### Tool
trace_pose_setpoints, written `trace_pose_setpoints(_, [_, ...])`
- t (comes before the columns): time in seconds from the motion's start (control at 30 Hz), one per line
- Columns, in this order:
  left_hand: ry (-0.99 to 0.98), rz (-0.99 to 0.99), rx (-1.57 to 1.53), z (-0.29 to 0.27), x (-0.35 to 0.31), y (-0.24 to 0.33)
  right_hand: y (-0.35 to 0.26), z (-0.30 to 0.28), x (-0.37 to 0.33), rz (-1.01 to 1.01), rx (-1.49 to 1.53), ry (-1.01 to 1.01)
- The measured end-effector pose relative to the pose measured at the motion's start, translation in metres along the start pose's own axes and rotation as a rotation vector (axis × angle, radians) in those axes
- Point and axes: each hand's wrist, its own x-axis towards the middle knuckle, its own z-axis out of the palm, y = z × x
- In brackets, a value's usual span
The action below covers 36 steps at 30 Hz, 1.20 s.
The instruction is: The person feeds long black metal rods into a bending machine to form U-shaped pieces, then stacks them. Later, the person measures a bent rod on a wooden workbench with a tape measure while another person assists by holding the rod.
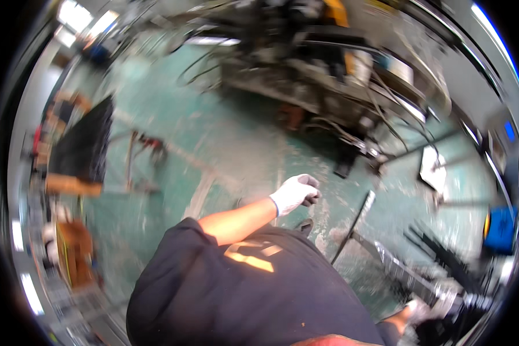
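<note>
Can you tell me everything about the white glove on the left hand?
The glove is mostly white, greyish around the fingers, and looks like soft cloth. Its cuff has a dark bluish edge against the bare forearm. The left hand fills it, fingers curled, over the green floor. I can't see the palm.

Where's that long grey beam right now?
In the head view, the long grey beam runs through the lower right, from near a thin dark bar down toward your gloved right hand.
</note>
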Motion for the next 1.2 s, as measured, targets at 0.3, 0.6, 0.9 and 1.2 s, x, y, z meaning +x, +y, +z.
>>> trace_pose_setpoints(0.3, [0.559, 0.392, -0.342, -0.275, -0.127, 0.016, -0.356, -0.136, -0.355, -0.568, 0.301, -1.470])
trace_pose_setpoints(0.6, [1.262, 0.871, -0.299, -0.521, -0.327, 0.028, -0.782, -0.414, -0.344, -0.945, 1.070, -1.129])
trace_pose_setpoints(0.9, [1.499, 0.910, -0.536, -0.604, -0.393, 0.020, -0.958, -0.772, -0.427, -1.682, 1.416, -1.183])
trace_pose_setpoints(1.2, [1.663, 0.855, -0.740, -0.638, -0.407, 0.022, -1.047, -1.016, -0.584, -2.236, 1.402, -0.776])
